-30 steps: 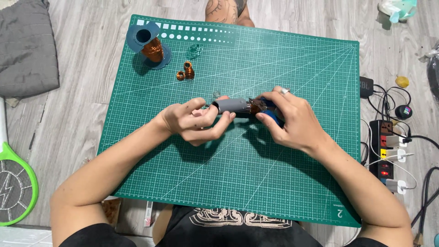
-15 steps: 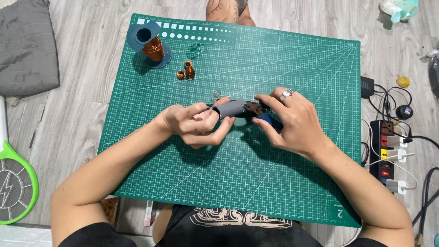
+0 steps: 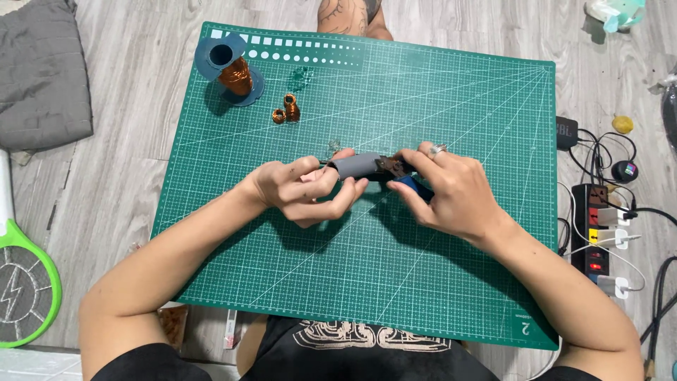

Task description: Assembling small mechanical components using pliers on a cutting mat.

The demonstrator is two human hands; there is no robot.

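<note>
Over the middle of a green cutting mat [image 3: 437,99], both my hands grip one small assembly. My left hand [image 3: 305,190] pinches the end of a grey tube [image 3: 356,166]. My right hand [image 3: 448,192], with a ring on one finger, holds the other end, where a dark brown part [image 3: 389,166] and a blue part [image 3: 412,185] show between the fingers. What lies inside the tube is hidden. A tiny clear piece [image 3: 333,147] lies on the mat just above my left thumb.
A blue spool of copper wire [image 3: 233,67] stands at the mat's far left corner, with two small copper coils [image 3: 286,111] nearby. A power strip with plugs and cables [image 3: 601,236] lies right of the mat. A grey cloth [image 3: 42,77] and a green electric swatter [image 3: 25,289] sit left.
Both hands stay on the assembly at the same spot; the fingers have shifted slightly and the grey tube is turned a little, showing more of it.
</note>
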